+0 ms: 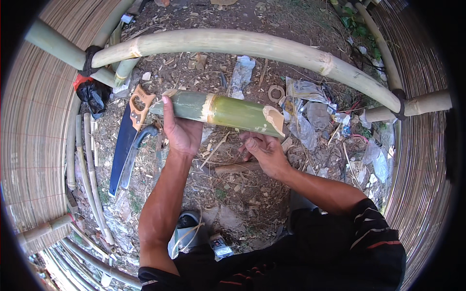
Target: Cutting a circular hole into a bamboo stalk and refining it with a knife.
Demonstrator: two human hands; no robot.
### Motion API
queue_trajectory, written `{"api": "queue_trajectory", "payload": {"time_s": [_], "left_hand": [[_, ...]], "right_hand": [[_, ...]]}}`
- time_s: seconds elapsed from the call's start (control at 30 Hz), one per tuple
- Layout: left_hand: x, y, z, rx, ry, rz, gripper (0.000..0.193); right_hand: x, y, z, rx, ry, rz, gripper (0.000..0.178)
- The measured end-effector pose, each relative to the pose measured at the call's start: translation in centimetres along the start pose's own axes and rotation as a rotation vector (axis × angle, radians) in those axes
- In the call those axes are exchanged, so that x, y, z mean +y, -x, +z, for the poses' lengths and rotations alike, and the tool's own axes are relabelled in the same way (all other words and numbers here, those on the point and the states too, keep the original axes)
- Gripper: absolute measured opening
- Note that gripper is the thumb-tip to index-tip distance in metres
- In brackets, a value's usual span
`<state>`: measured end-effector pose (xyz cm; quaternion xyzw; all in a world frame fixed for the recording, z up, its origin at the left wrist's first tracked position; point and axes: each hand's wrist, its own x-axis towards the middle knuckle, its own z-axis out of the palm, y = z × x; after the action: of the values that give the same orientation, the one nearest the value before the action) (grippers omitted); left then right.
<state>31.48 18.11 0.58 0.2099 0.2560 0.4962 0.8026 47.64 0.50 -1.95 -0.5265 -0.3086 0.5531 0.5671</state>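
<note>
A thick green bamboo piece (pixel 236 112) lies crosswise in front of me, with a pale node ring near its middle. Its right end is cut open in a scooped, slanting shape. My left hand (pixel 183 134) holds it from below near the left end, thumb up along the near side and the other fingers hidden beneath. Just under the scooped end is my right hand (pixel 268 154), its fingers loosely bent and apart, the upper ones close against the bamboo's lower edge. Whether they press on it I cannot tell. Left of the bamboo lies a handsaw (pixel 127 131) with a wooden handle.
A curved bamboo pole (pixel 228 41) spans the far side, lashed to side rails. Beside the handsaw lies a dark curved-handled tool (pixel 141 140). Wood chips and plastic litter (pixel 310 114) cover the ground. A black plastic bag (pixel 93 95) hangs at left. Slatted bamboo screens (pixel 417 145) flank both sides.
</note>
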Motion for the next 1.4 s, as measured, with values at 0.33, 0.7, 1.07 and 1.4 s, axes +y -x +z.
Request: {"api": "queue_trajectory", "payload": {"time_s": [0.33, 0.7, 1.07, 1.4], "left_hand": [[-12.9, 1.1, 7.8, 0.092, -0.471, -0.17, 0.091], [-25.2, -1.4, 17.6, -0.346, -0.805, -0.437, 0.072], [-37.8, 1.4, 26.2, -0.496, -0.812, -0.405, 0.056], [-40.9, 0.2, 29.2, -0.544, -0.916, -0.385, 0.058]], "right_hand": [[-1.9, -2.8, -12.5, 0.357, -0.606, 0.046, 0.062], [-0.5, 0.0, -28.7, 0.634, -0.932, -0.122, 0.055], [-3.3, 2.2, -43.0, 0.623, -0.953, -0.598, 0.056], [-2.1, 4.1, -45.5, 0.609, -1.012, -0.564, 0.054]]}}
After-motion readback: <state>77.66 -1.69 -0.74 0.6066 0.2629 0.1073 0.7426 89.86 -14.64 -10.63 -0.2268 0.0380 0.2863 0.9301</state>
